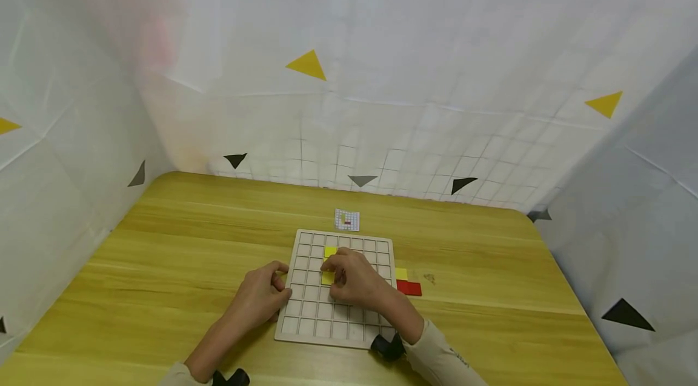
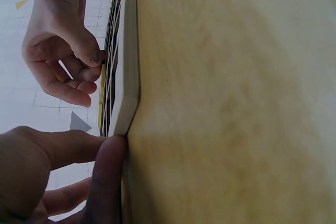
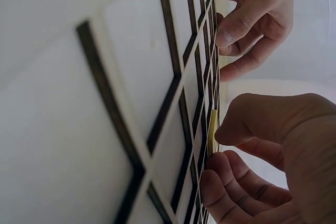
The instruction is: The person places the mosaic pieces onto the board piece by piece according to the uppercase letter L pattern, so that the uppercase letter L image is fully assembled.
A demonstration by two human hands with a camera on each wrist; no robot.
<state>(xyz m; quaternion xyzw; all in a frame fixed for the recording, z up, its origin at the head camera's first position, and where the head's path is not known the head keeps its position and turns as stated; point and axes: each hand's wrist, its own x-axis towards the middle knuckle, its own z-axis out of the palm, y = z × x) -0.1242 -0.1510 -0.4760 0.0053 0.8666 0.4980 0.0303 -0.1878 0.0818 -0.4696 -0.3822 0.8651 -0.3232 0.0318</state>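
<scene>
A pale square grid board lies on the table with both hands at it. At its left edge, my left hand holds on with thumb and fingers; in the left wrist view the thumb presses the board's side. Over the upper middle of the board is my right hand, bent fingers apart. Its fingertips touch the board right beside yellow pieces set in the cells. The right wrist view shows a yellow edge at a fingertip. The palm hides part of the yellow area.
A small printed card with a coloured grid pattern lies beyond the board. Against the board's right side are a yellow piece and red pieces. White sheeting with triangles surrounds the wooden table.
</scene>
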